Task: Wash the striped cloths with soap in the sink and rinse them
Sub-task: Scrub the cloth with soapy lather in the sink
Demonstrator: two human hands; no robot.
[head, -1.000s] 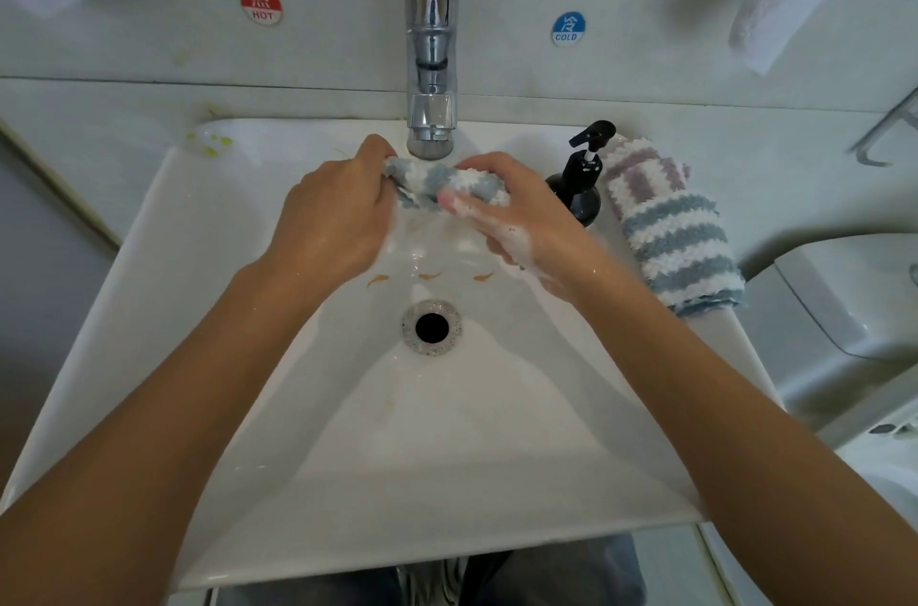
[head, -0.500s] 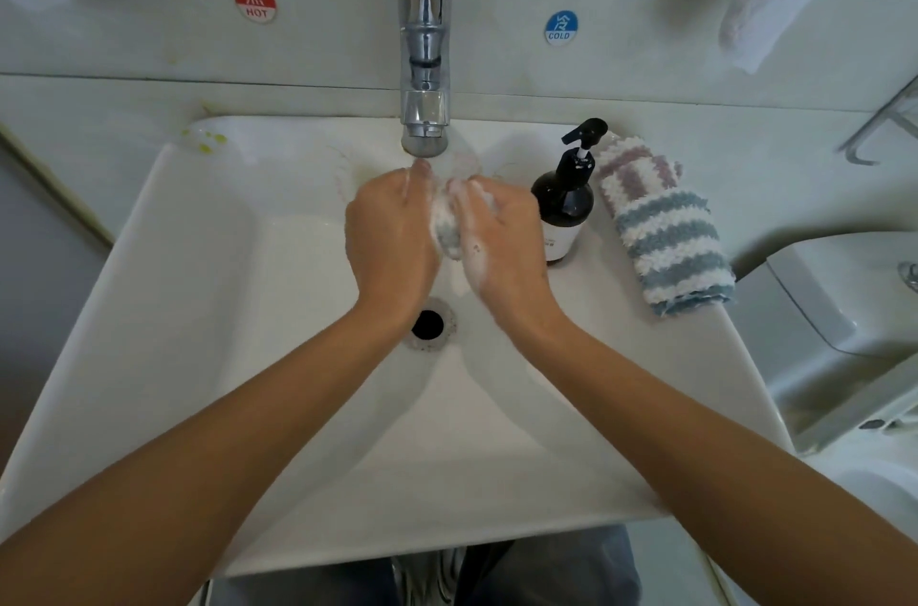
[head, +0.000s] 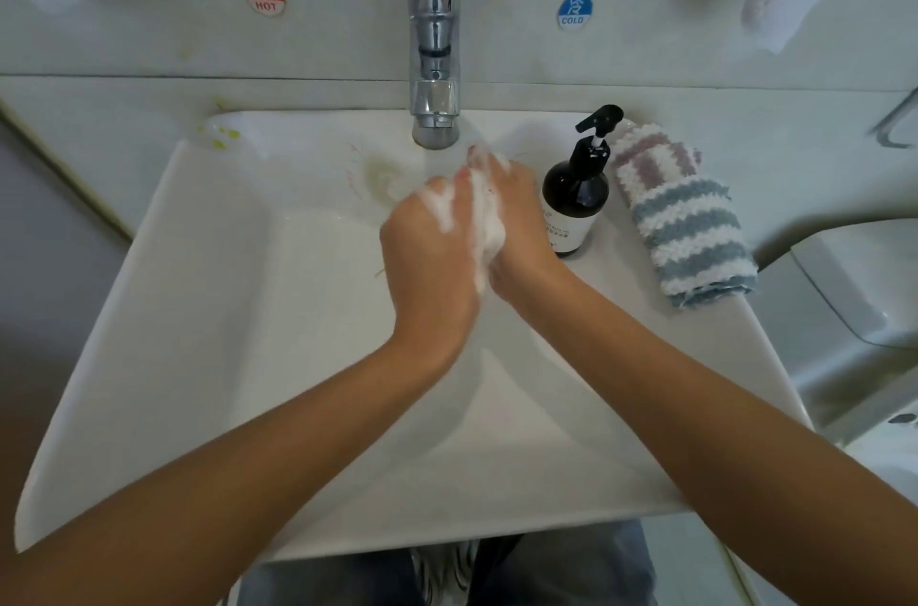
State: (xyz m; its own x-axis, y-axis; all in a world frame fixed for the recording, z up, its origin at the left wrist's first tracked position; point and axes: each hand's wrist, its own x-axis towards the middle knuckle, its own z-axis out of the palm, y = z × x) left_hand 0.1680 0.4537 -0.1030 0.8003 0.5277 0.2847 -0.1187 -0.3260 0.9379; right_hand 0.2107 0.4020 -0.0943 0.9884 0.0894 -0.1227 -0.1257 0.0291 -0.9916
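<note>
Now both hands, left [head: 432, 248] and right [head: 516, 218], grip a soapy cloth [head: 484, 228] pressed between them, hidden by foam; the faucet [head: 434, 119] stands at twelve o'clock.

A white rectangular sink [head: 213, 307] fills the middle of the frame, its basin sloping in from a flat rim. On the rim at the right of centre stands 1 dark soap pump bottle [head: 576, 203] with a black pump head and a pale label. Just beside it, further right, lies 1 folded striped cloth [head: 683, 218] in blue, white and dull pink bands, reaching toward the rim's right edge. Yellow-green smears [head: 221, 136] mark the rim's upper left corner.
</note>
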